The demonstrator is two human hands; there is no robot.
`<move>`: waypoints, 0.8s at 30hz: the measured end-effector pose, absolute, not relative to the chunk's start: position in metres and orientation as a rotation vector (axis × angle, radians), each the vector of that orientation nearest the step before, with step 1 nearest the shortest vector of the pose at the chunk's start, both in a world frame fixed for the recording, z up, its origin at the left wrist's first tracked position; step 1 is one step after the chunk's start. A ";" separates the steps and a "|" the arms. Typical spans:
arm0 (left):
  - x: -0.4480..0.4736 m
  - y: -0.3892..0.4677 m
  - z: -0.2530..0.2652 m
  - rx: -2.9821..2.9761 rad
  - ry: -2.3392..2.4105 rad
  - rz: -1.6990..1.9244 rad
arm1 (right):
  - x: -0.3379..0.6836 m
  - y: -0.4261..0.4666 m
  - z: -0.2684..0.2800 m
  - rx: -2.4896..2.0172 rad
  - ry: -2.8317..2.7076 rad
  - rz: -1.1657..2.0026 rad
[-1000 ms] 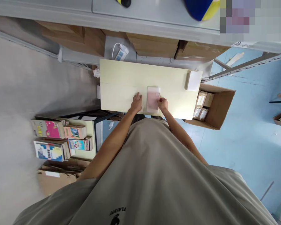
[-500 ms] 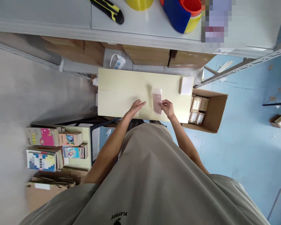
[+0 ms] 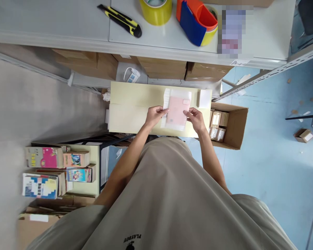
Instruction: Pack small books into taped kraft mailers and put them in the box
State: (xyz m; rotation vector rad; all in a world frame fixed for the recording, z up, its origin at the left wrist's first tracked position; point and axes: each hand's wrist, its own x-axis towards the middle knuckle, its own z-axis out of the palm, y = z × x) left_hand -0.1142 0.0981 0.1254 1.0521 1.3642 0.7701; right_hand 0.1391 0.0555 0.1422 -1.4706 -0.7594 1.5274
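Observation:
A pink phone case (image 3: pixel 176 113) in a clear plastic bag is held between my two hands above the pale yellow table (image 3: pixel 135 118). My left hand (image 3: pixel 154 115) pinches the left edge of the bag, thumb and fingers together. Gripping the right edge is my right hand (image 3: pixel 196 119), with its thumb on the upper face and its fingers partly hidden beneath. The case's broad face and its camera cutout face up towards me. Near the table's right end lies a white box (image 3: pixel 204 99).
An open carton (image 3: pixel 240 121) of small boxes stands right of the table. On the shelf above lie a utility knife (image 3: pixel 121 21), yellow tape (image 3: pixel 156 12) and a tape dispenser (image 3: pixel 195 22). A power strip (image 3: pixel 133 75) sits behind the table. Books (image 3: pixel 45 157) are stacked at left.
My left hand has moved right and taken hold of the bag's left edge. The bagged case has turned from a slanted, narrow view to broad face up. My right hand has shifted slightly right.

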 end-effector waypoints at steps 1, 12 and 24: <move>-0.115 0.098 0.127 1.067 1.376 0.787 | 0.136 0.054 0.141 -1.469 -0.750 1.520; -0.146 0.093 0.143 1.132 1.474 0.859 | 0.066 0.044 0.134 -1.711 -0.900 1.014; -0.169 0.074 0.167 1.726 1.500 0.934 | -0.040 0.050 0.165 -1.471 -0.863 1.274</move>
